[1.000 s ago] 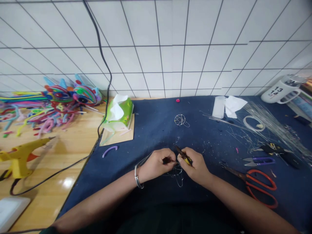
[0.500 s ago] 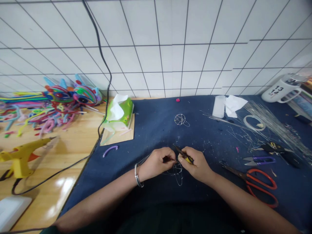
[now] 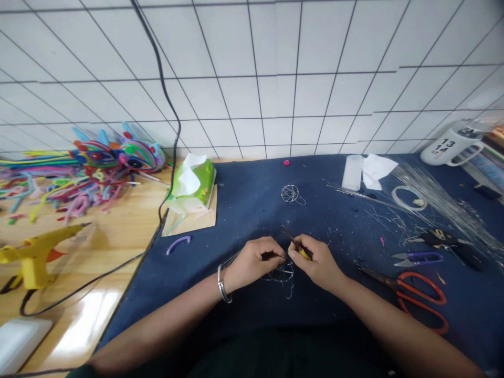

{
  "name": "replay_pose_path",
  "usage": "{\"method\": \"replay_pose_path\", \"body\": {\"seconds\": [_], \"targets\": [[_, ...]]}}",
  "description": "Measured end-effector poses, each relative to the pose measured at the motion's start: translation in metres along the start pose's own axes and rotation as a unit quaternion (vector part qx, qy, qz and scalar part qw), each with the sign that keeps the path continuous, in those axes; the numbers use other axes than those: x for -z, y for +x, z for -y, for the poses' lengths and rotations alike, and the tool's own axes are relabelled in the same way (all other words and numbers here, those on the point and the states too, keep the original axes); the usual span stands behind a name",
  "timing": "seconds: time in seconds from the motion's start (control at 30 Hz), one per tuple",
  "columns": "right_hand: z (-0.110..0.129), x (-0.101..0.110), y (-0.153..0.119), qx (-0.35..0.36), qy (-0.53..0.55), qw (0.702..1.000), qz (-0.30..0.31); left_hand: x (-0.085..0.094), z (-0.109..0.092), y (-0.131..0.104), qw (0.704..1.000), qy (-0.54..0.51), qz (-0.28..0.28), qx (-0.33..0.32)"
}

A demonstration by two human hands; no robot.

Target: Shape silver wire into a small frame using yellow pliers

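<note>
My left hand (image 3: 254, 261), with a silver bracelet at the wrist, pinches the upper edge of a round wire frame (image 3: 284, 272) low over the dark blue cloth. Beside it, my right hand (image 3: 318, 262) is closed around pliers (image 3: 302, 249) with yellow on the handle, their dark tip pointing up and left. The fingertips of both hands are close together above the frame, whose thin loop hangs toward me. Farther back on the cloth lies a second small wire frame (image 3: 290, 193).
Red-handled scissors (image 3: 423, 294), purple snips (image 3: 419, 258), black pliers (image 3: 444, 239) and loose wires (image 3: 441, 194) lie right. A mug (image 3: 451, 143) stands at the back. Left are a tissue pack (image 3: 200, 184), a yellow glue gun (image 3: 35, 254) and its cord.
The pliers in my right hand have turned slightly, with the tip now more upright. The fingers of both hands have shifted a little at the wire frame.
</note>
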State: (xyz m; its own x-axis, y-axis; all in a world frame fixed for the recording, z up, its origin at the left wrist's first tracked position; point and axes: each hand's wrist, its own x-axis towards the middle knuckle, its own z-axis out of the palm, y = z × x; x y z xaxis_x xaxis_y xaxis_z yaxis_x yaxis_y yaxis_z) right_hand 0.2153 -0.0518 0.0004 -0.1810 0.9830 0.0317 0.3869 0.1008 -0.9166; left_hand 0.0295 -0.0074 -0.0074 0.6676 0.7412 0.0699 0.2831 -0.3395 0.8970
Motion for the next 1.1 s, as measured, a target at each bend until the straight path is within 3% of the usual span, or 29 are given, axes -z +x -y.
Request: {"method": "replay_pose_path", "body": {"seconds": [0.2,0.43,1.1], "targets": [[0.0007,0.0036,0.0011,-0.012,0.017,1.000,-0.007,0.0015,-0.0021,0.0019,0.997,-0.067,-0.010,0.031],[0.0001,0.0065,0.0006,-0.028,0.054,0.998,-0.005,-0.0006,-0.0082,0.0003,0.970,-0.226,0.046,0.081],[-0.0051,0.0007,0.0020,-0.075,0.103,0.992,-0.001,-0.0028,-0.0073,0.0010,0.973,-0.171,0.042,0.147]]}}
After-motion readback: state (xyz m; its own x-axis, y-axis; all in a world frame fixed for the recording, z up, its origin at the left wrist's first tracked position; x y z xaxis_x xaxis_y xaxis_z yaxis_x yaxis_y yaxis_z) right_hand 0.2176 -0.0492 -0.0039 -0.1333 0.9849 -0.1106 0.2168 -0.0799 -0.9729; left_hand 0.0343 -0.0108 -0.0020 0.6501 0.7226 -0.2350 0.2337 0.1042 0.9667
